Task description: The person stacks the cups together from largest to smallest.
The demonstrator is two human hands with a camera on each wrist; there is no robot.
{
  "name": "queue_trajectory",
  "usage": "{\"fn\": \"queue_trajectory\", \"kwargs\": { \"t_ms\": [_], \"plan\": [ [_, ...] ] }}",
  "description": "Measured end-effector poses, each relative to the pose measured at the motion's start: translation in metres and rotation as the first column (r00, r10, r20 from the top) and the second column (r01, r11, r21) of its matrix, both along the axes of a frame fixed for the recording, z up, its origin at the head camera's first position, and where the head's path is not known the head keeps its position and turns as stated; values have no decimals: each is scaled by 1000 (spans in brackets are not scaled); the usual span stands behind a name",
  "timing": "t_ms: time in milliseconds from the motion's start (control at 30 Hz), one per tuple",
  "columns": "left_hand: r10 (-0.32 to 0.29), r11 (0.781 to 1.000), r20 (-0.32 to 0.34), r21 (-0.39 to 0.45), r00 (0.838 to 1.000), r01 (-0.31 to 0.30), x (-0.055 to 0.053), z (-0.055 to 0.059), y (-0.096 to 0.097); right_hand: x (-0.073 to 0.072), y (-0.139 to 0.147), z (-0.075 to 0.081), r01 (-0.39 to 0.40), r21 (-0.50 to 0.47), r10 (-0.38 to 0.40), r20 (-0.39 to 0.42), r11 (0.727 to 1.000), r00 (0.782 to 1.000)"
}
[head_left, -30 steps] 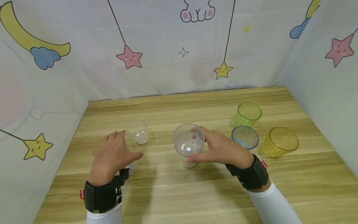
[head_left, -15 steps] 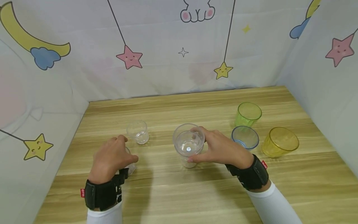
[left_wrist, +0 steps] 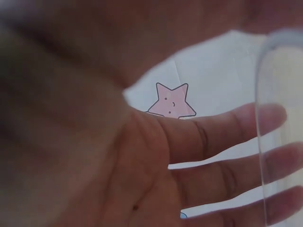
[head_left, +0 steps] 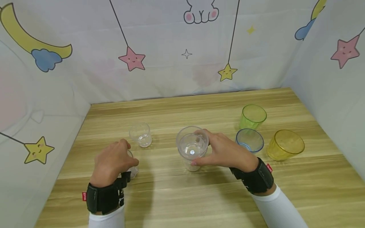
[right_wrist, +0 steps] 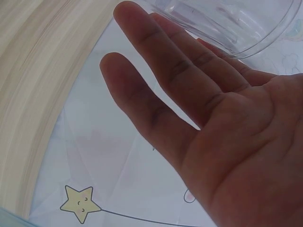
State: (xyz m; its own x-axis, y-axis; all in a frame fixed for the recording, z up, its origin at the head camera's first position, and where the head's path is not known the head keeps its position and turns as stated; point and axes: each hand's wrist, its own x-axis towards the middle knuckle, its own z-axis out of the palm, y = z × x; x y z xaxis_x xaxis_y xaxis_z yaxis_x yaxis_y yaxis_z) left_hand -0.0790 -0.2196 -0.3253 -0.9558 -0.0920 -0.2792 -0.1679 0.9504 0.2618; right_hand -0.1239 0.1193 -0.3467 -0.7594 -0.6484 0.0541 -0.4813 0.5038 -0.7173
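Note:
On the left of the head view, my left hand (head_left: pixel 112 163) reaches over a clear cup (head_left: pixel 133 172), most of which it hides. In the left wrist view, the thumb and fingers lie on either side of that cup's rim. Near the middle of the table, my right hand (head_left: pixel 220 148) grips a larger-looking clear cup (head_left: pixel 191 148) by its side, thumb in front and fingers behind. That cup stands upright, and part of its wall and rim shows at the top of the right wrist view. Another clear cup (head_left: pixel 144 139) stands beyond my left hand.
To the right stand a green cup (head_left: pixel 248 122), a blue-rimmed cup (head_left: pixel 251 142) and a yellow cup (head_left: pixel 278 150), close together. White cloth walls (head_left: pixel 165 79) printed with stars and moons border the wooden table (head_left: pixel 176 199) at the back and sides.
My left hand has come down slightly, and its thumb and fingers have drawn in around the clear cup. The right hand and its cup have stayed in place.

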Motion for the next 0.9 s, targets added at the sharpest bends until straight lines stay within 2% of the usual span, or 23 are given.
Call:
{"fn": "queue_trajectory", "kwargs": {
  "t_ms": [133,300,433,667,900],
  "plan": [
    [1,1000,11,7,1000,-1,0,0,0,0,0,-1,4,3,-4,-1,1000,1000],
    [-15,999,-8,29,1000,16,0,0,0,1,0,-1,0,-4,0,0,1000,1000],
    [-33,998,-45,44,998,35,0,0,0,1,0,0,-5,-12,5,-3,1000,1000],
    [-26,996,-94,86,995,34,3,3,3,-1,0,-2,-3,-9,3,9,1000,1000],
    [-88,992,-179,74,980,103,4,4,5,-1,1,-2,0,-14,0,22,1000,1000]
  ]
}}
